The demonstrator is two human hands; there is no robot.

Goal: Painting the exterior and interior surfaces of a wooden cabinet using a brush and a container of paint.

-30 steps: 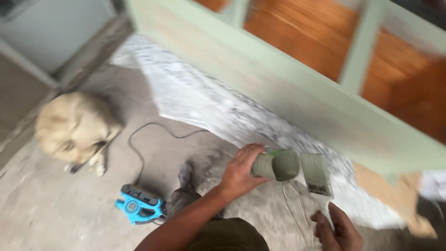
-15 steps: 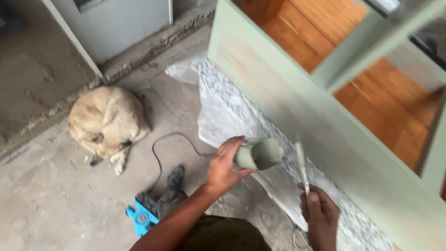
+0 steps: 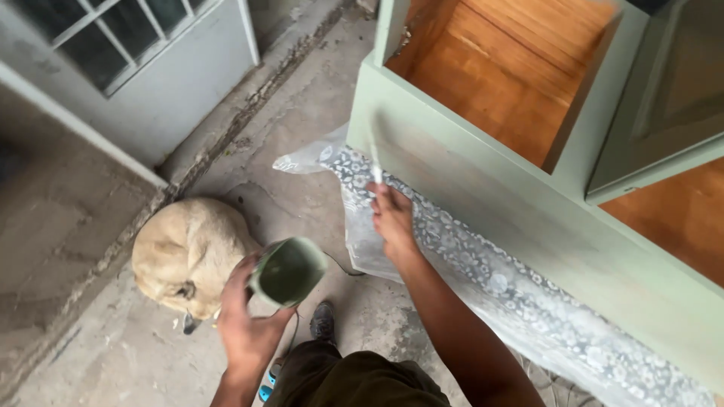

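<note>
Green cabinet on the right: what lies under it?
A translucent plastic sheet with a white flower pattern spreads from beneath the green wooden cabinet over the grey concrete floor. How far the sheet reaches underneath is hidden by the cabinet.

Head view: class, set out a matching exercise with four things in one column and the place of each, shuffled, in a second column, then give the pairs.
1 cup of green paint
2 paintbrush
3 dog
4 patterned plastic sheet

A curled on the concrete floor
B in the left hand
C under the green cabinet
D in the right hand

Pairs: 1-B, 2-D, 3-A, 4-C
</note>
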